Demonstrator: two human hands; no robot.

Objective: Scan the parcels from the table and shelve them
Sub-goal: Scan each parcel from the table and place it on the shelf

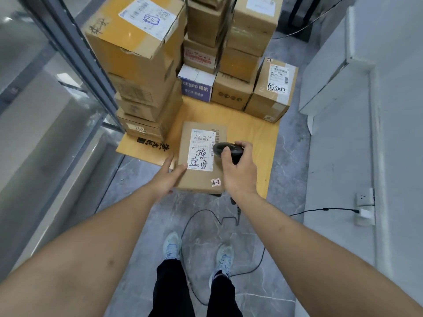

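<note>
While the left hand (170, 173) steadies the flat cardboard parcel (201, 156) at frame centre with straight fingers, the right hand (238, 165) clamps the barcode scanner (226, 150) over its label (201, 150) for reading.

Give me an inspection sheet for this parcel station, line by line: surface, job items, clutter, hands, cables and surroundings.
Surface: small wooden table, mostly covered with boxes.
Job's things: flat parcel at the near edge, white label up; black scanner over its right side.
Clutter: stacked cardboard boxes along the left and back; a labelled box at back right.
Hands: left hand rests on the parcel's left edge, fingers straight; right hand grips the scanner.
Cables: black cable loops across the floor; another runs to a wall plug.
Surroundings: grey marbled floor, metal shelf frame on the left, white wall on the right.
</note>
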